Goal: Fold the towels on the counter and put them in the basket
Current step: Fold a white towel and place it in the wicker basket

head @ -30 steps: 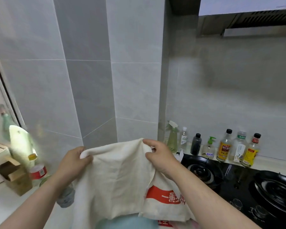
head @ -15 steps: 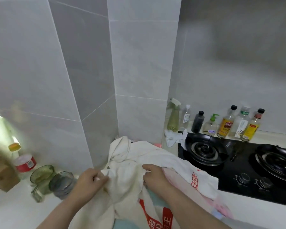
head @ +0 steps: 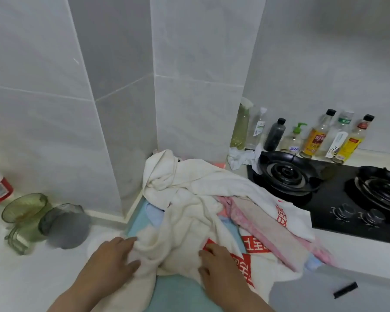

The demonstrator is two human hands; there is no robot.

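Cream towel [head: 189, 221] lies bunched on top of the pile at the near middle of the counter [head: 32, 278], not yet spread or folded. Left hand [head: 113, 260] holds its near-left edge, cloth gathered between thumb and fingers. Right hand [head: 218, 264] is on the near-right part with bent fingers; can't tell if it pinches or only presses. Under it sit a teal towel [head: 180, 289], a pink towel [head: 263, 221] and a white towel with red print [head: 286, 212], all loose and overlapping, running right toward the stove [head: 324, 199]. Basket not in view. Step looks like the start: sorting out the first towel, nothing folded. Next move likely calls for finding two corners of the cream one, pulling it free of the pile, then laying it flat before folding; it is twisted at the far end by the wall, so it may drag the others. Far right, a row of bottles [head: 313, 136] stands behind the stove. Left on the counter are a green cup [head: 25, 212] and a grey cup [head: 63, 224], tipped on their sides and touching.
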